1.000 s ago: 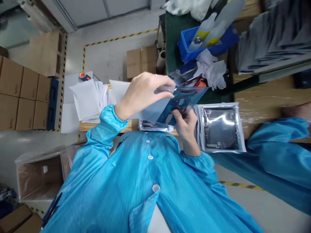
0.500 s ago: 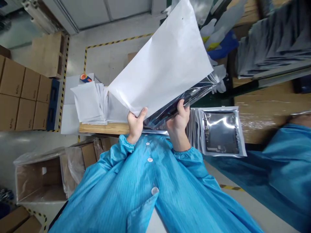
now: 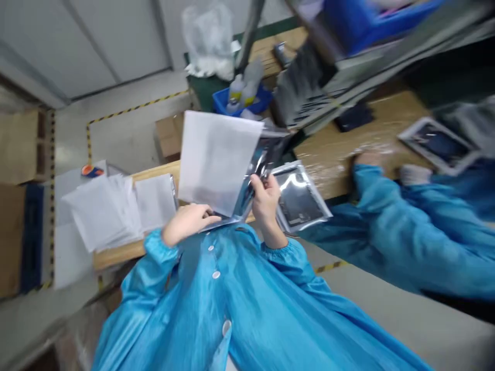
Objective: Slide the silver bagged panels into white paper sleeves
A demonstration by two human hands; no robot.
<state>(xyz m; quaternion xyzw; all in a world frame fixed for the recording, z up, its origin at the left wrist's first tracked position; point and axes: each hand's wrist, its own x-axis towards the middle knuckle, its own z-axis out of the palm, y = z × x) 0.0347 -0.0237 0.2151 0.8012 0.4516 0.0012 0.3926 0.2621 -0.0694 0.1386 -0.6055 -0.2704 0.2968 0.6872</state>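
Note:
A white sheet (image 3: 218,159) lies over a shiny dark film bag (image 3: 263,154) in front of my body. My right hand (image 3: 266,201) pinches the bag's near right edge, thumb on top. At the lower left edge of the sheet is my left hand (image 3: 189,221), its fingers reaching under or along the bag's near edge; what they hold is partly hidden. White packets (image 3: 108,211) are piled on the wooden bench to the left, with one single packet (image 3: 155,201) beside them. A clear-edged bag with a dark panel (image 3: 297,198) lies right of my right hand.
A co-worker's blue sleeves (image 3: 386,216) and hands are at the wrapped table (image 3: 336,159) on the right. A blue tray (image 3: 220,98) with bottles stands ahead, near a metal shelf rail (image 3: 363,87). A cardboard box (image 3: 169,136) sits beyond the bench.
The sheet and film bag have come down lower and flatter. My left hand has moved left and turned along the near edge. The view has shifted to the right.

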